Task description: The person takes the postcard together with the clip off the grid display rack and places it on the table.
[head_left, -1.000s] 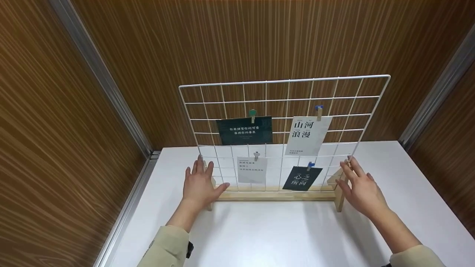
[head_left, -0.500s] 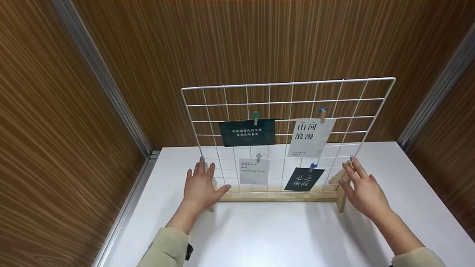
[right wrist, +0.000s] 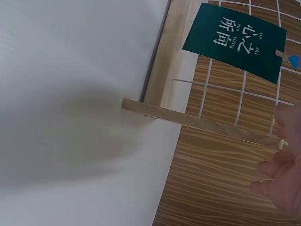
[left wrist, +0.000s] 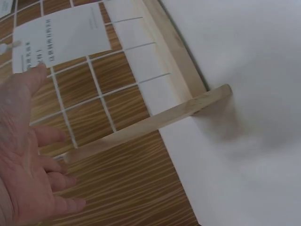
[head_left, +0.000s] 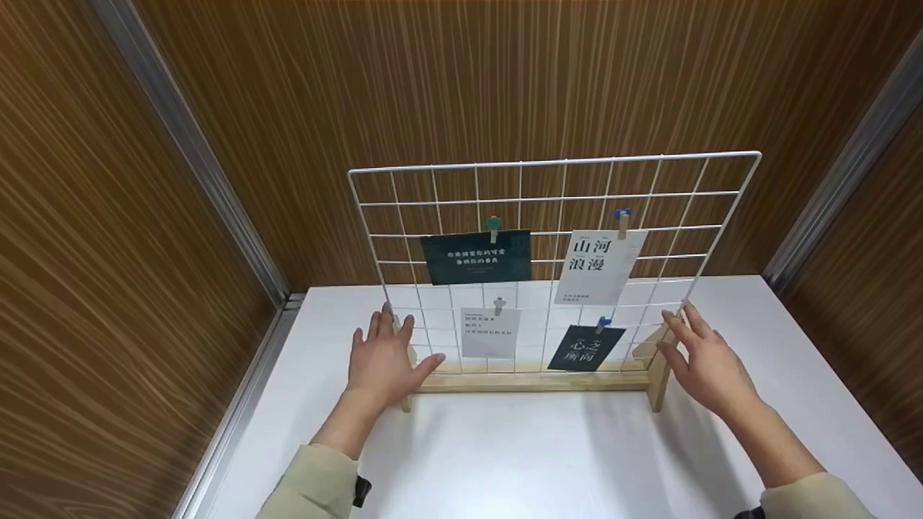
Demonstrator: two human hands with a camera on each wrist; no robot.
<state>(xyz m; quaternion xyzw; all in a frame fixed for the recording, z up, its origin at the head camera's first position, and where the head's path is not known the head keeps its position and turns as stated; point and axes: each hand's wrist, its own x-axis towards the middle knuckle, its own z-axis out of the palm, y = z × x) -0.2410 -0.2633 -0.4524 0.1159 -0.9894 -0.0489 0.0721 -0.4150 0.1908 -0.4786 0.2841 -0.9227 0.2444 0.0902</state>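
A white wire grid panel [head_left: 520,165] stands in a wooden stand [head_left: 533,382] on the white table. Four-cornered cards hang from it by small clothespins: a dark green card [head_left: 477,270], a tall white card [head_left: 595,285], a small white card [head_left: 489,344] and a small dark green card [right wrist: 235,42]. My left hand [head_left: 380,367] is spread at the stand's left side, its fingertips by the upper end of the wooden side piece [left wrist: 141,129]. My right hand [head_left: 710,364] has its fingers lightly bent against the right side piece [right wrist: 197,121], near its top.
The white table [head_left: 533,461] extends in front of the stand. Wood-grain panels [head_left: 461,79] rise behind it and on both sides, with metal strips [head_left: 195,155] at the corners.
The grid and stand have shifted slightly to the right on the table, with both hands staying at their sides. The head view has also moved a little.
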